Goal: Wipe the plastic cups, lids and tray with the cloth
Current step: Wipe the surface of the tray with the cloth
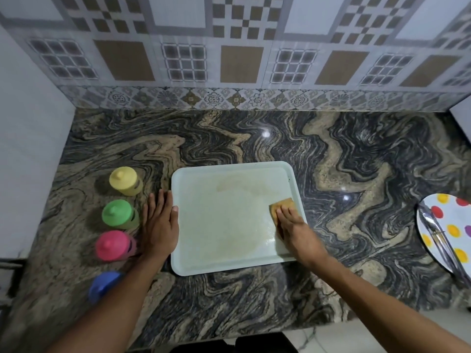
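The tray (224, 225) lies flat on the desk (356, 161) between both hands. The left hand (159, 225) rests flat on the desk against the tray's left rim, fingers straight and together, thumb on the rim. The right hand (295, 230) presses the cloth (283, 203) with extended fingers onto the tray floor near its right rim. Just left of the left hand stand four lidded cups in a row: yellow cup (125, 180), green cup (118, 214), pink cup (114, 245), blue cup (103, 285). A dotted plate (448, 220) lies well right of the right hand.
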